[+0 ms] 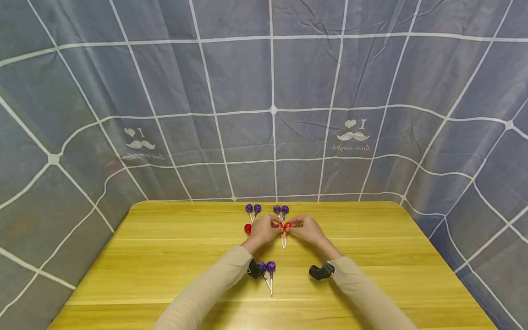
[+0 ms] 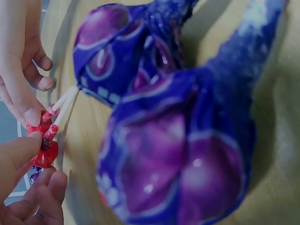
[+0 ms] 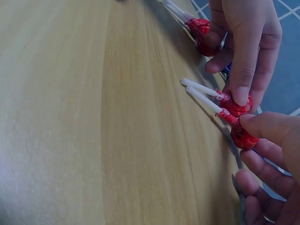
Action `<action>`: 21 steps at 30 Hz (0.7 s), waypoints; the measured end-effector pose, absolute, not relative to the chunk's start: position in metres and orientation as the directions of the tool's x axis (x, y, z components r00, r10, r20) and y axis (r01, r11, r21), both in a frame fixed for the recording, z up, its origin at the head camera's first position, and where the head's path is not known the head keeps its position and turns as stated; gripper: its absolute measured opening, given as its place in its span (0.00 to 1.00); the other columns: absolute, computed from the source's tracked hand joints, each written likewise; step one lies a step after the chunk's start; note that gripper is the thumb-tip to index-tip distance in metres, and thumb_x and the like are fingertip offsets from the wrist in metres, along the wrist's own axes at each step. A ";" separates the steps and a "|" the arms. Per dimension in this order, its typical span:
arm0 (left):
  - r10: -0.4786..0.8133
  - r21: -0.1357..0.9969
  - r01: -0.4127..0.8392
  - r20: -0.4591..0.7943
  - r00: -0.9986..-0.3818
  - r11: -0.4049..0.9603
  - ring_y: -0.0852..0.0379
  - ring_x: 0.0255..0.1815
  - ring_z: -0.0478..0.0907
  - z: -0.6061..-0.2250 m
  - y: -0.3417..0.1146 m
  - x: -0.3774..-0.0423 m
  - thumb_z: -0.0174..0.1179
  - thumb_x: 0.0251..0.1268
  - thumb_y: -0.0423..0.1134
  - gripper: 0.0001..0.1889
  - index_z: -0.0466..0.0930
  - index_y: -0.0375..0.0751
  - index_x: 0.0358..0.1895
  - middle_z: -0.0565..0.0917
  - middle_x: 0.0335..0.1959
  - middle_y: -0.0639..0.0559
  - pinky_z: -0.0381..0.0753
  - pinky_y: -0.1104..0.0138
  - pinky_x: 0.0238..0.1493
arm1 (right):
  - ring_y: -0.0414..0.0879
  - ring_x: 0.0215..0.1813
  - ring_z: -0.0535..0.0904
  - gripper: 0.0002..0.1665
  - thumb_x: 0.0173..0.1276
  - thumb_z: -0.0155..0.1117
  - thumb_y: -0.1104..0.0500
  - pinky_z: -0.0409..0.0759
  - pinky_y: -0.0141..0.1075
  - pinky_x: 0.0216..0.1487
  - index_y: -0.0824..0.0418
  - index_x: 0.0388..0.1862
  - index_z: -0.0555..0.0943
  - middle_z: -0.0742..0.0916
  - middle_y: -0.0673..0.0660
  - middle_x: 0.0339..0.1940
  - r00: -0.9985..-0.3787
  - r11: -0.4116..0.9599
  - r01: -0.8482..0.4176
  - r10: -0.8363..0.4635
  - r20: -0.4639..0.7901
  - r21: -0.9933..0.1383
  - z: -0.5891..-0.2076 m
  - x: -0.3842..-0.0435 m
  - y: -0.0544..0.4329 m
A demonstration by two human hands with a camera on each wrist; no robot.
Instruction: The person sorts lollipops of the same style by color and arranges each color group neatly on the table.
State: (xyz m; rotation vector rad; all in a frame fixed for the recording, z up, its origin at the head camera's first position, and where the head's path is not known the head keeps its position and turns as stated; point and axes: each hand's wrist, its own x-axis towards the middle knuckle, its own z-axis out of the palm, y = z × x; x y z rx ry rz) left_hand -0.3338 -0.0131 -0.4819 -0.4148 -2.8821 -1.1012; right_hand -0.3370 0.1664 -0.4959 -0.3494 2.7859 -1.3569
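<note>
Two red-wrapped lollipops lie side by side on the wooden table, their white sticks converging toward me. My left hand [image 1: 264, 230] pinches the head of the left red lollipop [image 2: 46, 152] between thumb and fingers. The right red lollipop [image 1: 288, 226] is pinched the same way by my right hand [image 1: 306, 230]. Both hands almost meet at the candy heads, as the right wrist view shows. Beside my left hand lies another red pair [image 3: 199, 30], partly covered by that hand in the head view.
Behind the hands lie a purple lollipop pair [image 1: 253, 209] at left and another purple pair [image 1: 281, 210] at right. A nearer purple pair [image 1: 271, 266] lies by the left wrist's black camera [image 1: 254, 269]. A grey checked curtain [image 1: 247, 137] surrounds the table [image 1: 165, 266].
</note>
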 end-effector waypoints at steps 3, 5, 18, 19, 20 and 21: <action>0.217 0.639 0.222 0.087 -0.972 0.737 0.59 0.27 0.81 -0.477 -0.011 -0.329 0.69 0.55 0.37 0.10 0.88 0.41 0.41 0.88 0.30 0.48 0.71 0.72 0.24 | 0.46 0.39 0.84 0.12 0.58 0.72 0.58 0.77 0.40 0.47 0.62 0.41 0.87 0.90 0.56 0.33 -0.977 0.606 -0.179 -0.204 0.067 -0.775 -0.496 -0.336 0.165; 0.212 0.629 0.217 0.086 -0.974 0.746 0.58 0.29 0.82 -0.474 -0.010 -0.327 0.69 0.56 0.37 0.10 0.87 0.41 0.41 0.88 0.32 0.48 0.71 0.72 0.25 | 0.46 0.39 0.85 0.13 0.58 0.71 0.58 0.77 0.41 0.47 0.62 0.41 0.86 0.90 0.56 0.34 -0.978 0.611 -0.176 -0.200 0.064 -0.772 -0.496 -0.336 0.165; 0.192 0.637 0.197 0.077 -0.978 0.745 0.54 0.32 0.84 -0.473 -0.009 -0.327 0.67 0.58 0.39 0.11 0.87 0.40 0.43 0.89 0.33 0.46 0.74 0.69 0.26 | 0.47 0.39 0.85 0.13 0.60 0.71 0.57 0.78 0.43 0.48 0.61 0.42 0.86 0.90 0.55 0.34 -0.980 0.626 -0.174 -0.184 0.073 -0.760 -0.496 -0.334 0.165; 0.190 0.638 0.191 0.071 -0.979 0.746 0.54 0.32 0.84 -0.473 -0.009 -0.327 0.67 0.58 0.39 0.12 0.87 0.40 0.43 0.88 0.33 0.46 0.74 0.69 0.26 | 0.47 0.39 0.85 0.13 0.60 0.71 0.56 0.78 0.43 0.48 0.61 0.42 0.86 0.90 0.54 0.34 -0.980 0.629 -0.173 -0.183 0.072 -0.758 -0.495 -0.334 0.165; 0.188 0.638 0.185 0.065 -0.980 0.747 0.54 0.31 0.84 -0.472 -0.009 -0.327 0.67 0.58 0.39 0.12 0.87 0.40 0.43 0.88 0.32 0.46 0.73 0.69 0.25 | 0.47 0.40 0.85 0.13 0.59 0.71 0.56 0.78 0.43 0.48 0.61 0.41 0.86 0.90 0.54 0.34 -0.981 0.631 -0.171 -0.182 0.070 -0.757 -0.495 -0.334 0.165; 0.187 0.640 0.180 0.057 -0.981 0.747 0.54 0.31 0.83 -0.472 -0.009 -0.326 0.67 0.58 0.39 0.12 0.86 0.39 0.44 0.88 0.32 0.46 0.73 0.70 0.25 | 0.47 0.39 0.85 0.13 0.59 0.71 0.56 0.78 0.42 0.47 0.61 0.41 0.86 0.89 0.54 0.34 -0.981 0.635 -0.170 -0.180 0.070 -0.754 -0.495 -0.334 0.165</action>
